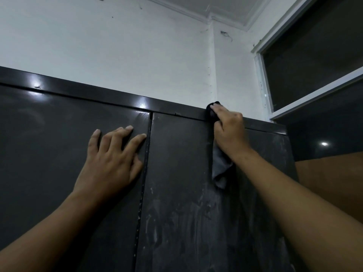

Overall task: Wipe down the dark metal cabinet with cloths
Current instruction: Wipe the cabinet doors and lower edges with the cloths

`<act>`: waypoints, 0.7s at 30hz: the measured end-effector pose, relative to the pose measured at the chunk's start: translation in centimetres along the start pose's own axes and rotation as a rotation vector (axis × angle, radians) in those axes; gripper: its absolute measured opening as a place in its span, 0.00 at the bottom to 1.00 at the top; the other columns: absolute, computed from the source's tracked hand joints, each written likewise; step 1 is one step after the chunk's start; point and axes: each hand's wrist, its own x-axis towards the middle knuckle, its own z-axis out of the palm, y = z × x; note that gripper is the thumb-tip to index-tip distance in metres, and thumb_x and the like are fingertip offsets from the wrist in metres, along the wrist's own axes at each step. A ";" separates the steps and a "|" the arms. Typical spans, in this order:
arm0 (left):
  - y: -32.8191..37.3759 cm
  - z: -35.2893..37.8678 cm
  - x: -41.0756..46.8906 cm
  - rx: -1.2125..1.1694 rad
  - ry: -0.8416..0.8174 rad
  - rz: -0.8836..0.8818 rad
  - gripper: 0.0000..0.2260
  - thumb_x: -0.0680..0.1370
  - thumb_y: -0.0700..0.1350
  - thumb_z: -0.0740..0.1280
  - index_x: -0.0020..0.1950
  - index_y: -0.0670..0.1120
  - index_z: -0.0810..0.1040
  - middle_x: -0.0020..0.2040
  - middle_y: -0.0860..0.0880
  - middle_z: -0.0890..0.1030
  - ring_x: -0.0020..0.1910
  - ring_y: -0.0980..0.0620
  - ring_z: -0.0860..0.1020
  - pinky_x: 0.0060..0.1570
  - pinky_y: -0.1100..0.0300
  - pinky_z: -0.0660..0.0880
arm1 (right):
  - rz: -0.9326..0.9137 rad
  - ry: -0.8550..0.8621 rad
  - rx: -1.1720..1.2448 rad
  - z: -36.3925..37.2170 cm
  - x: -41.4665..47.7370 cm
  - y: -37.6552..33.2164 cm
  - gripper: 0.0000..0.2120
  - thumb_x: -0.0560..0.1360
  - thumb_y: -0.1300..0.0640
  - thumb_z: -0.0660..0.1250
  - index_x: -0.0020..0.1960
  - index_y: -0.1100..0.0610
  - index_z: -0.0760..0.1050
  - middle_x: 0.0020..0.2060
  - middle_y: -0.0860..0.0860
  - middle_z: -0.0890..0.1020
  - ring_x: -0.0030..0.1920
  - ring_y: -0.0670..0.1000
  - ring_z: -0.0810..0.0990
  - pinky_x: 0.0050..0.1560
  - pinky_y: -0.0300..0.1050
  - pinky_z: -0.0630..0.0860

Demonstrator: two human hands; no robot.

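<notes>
- Head view looks up at the dark metal cabinet (59, 154), which fills the lower part of the picture with its two doors closed and its top rail running from upper left down toward the right.
- A narrow vertical seam (146, 163) divides the two doors; the left door looks smooth and glossy, while the right door (186, 213) carries pale smears and streaks across its lower face.
- A dark cloth (219, 167) lies against the right door near the cabinet's top edge, bunched over the top rail and hanging down in a loose grey tail below the wrist.
- The right hand (228, 130) grips the cloth, fingers curled round it, with the forefinger stretched up pressing the bunched part against the top rail.
- The left hand (112, 160) rests flat on the left door just beside the seam, fingers spread wide and straight, holding nothing.
- Bright spots of reflected light sit on the top rail toward the cabinet's left corner and above the seam.
- Behind the cabinet rises a white wall (117, 46), with a moulded ceiling edge above.
- To the right of the cabinet's right corner stands a white-framed window (263, 75) with dark panes.
</notes>
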 end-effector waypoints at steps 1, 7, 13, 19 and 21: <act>0.0 0.0 0.1 -0.004 0.004 0.001 0.25 0.77 0.51 0.56 0.73 0.47 0.73 0.70 0.40 0.70 0.67 0.39 0.69 0.71 0.34 0.58 | 0.058 0.006 0.026 0.8 -0.3 -0.7 0.29 0.69 0.61 0.53 0.68 0.60 0.77 0.66 0.55 0.79 0.57 0.60 0.76 0.62 0.34 0.63; 0.1 0.2 0.0 -0.015 0.041 -0.006 0.24 0.77 0.50 0.59 0.73 0.48 0.73 0.70 0.40 0.71 0.67 0.39 0.70 0.72 0.35 0.57 | -0.282 -0.033 0.183 2.6 -6.5 -7.3 0.27 0.69 0.63 0.54 0.63 0.65 0.79 0.64 0.59 0.80 0.55 0.50 0.73 0.57 0.41 0.67; 0.3 -0.3 -0.2 -0.017 0.017 -0.008 0.24 0.77 0.51 0.56 0.73 0.47 0.73 0.70 0.39 0.71 0.67 0.38 0.69 0.72 0.35 0.57 | -0.381 -0.106 0.169 1.4 -8.8 -8.6 0.24 0.71 0.62 0.56 0.63 0.66 0.79 0.63 0.60 0.80 0.55 0.49 0.70 0.55 0.41 0.68; 1.5 -1.3 -0.5 -0.125 -0.022 -0.104 0.23 0.76 0.51 0.57 0.69 0.47 0.74 0.67 0.40 0.72 0.66 0.37 0.69 0.71 0.34 0.56 | -0.293 -0.272 0.108 0.4 -8.8 -8.3 0.25 0.70 0.66 0.62 0.66 0.59 0.79 0.67 0.54 0.78 0.53 0.52 0.75 0.52 0.38 0.63; 3.0 -1.7 -1.3 -0.221 0.032 -0.130 0.21 0.75 0.49 0.60 0.65 0.46 0.76 0.61 0.40 0.75 0.62 0.38 0.72 0.71 0.35 0.58 | -0.221 -0.316 0.169 0.1 -8.4 -8.3 0.26 0.68 0.66 0.63 0.65 0.57 0.79 0.67 0.52 0.78 0.54 0.51 0.78 0.54 0.38 0.62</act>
